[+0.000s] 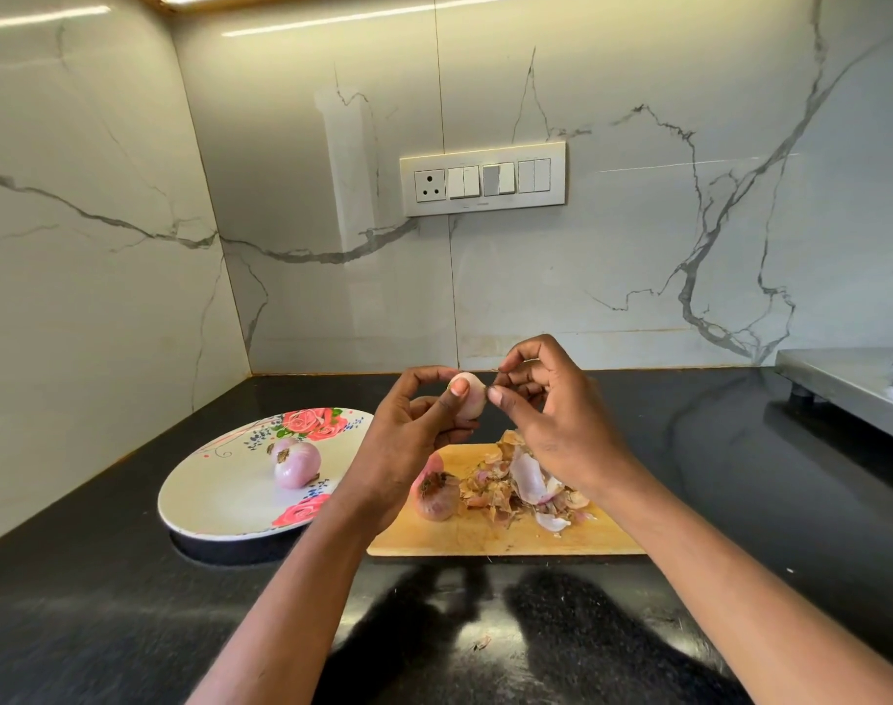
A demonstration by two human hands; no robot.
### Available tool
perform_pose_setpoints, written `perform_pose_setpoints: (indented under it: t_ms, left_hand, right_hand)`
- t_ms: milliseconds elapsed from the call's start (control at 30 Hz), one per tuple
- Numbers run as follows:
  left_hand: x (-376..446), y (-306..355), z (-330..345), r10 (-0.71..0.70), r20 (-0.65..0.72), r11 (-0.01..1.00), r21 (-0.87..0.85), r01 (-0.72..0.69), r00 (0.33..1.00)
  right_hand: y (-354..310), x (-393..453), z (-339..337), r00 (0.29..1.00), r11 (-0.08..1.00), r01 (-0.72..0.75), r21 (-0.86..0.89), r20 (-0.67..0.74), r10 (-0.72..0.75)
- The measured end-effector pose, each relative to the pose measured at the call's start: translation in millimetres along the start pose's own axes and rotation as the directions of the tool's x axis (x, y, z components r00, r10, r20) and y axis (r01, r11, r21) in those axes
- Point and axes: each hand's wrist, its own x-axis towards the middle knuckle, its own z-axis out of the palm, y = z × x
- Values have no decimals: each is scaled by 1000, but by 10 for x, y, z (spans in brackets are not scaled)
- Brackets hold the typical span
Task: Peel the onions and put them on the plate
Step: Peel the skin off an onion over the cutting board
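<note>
Here both hands pinch: left hand (413, 424) the onion (468, 396), right hand (546, 414) its skin.

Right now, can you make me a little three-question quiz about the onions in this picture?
1. True or false: the left hand holds the onion being peeled.
2. What lies on the flowered plate? A) a knife B) one peeled onion C) skins
3. Fill in: the loose skins are piled on the wooden ____.

Key: 1 true. 2 B. 3 cutting board; an unpeeled onion lies there too, while the right hand pinches a bit of skin.
</note>
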Motion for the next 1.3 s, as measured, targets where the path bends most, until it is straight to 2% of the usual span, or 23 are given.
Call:
perform_pose_setpoints:
  t_ms: [233, 333, 433, 600, 700, 833, 1000, 1167, 1300]
  left_hand:
    - [-5, 22, 7, -12, 45, 999, -45, 14, 999]
    - [1, 30, -14, -2, 24, 999, -43, 3, 1000]
    - [10, 40, -44, 12, 14, 999, -48, -11, 1000]
    - [16, 23, -48, 13, 24, 999, -48, -11, 1000]
    - [21, 18, -59, 9, 24, 999, -45, -8, 1000]
    - [16, 20, -64, 14, 39, 999, -45, -12, 999]
    - [11, 12, -48, 16, 59, 1000, 0, -16, 998]
    - [-4, 8, -31, 57, 25, 998, 15, -57, 998]
    - [-9, 8, -21, 113, 7, 989, 91, -114, 994]
  right_hand:
    - [-45, 63, 16, 981, 948, -189, 258, 1, 195]
    - [-40, 81, -48, 960, 905, -215, 367, -93, 266]
    - [-1, 87, -129, 962, 933, -186, 309, -136, 237]
    - [2, 52, -89, 981, 968, -193, 160, 50, 187]
    - [5, 50, -61, 981, 973, -180, 145, 101, 166]
    - [5, 41, -55, 986, 969, -159, 190, 72, 147]
    - [18, 35, -51, 996, 983, -84, 161, 17, 83]
    - [6, 41, -84, 996, 990, -54, 131, 79, 43]
    - [-7, 39, -96, 994, 996, -1, 90, 113, -9]
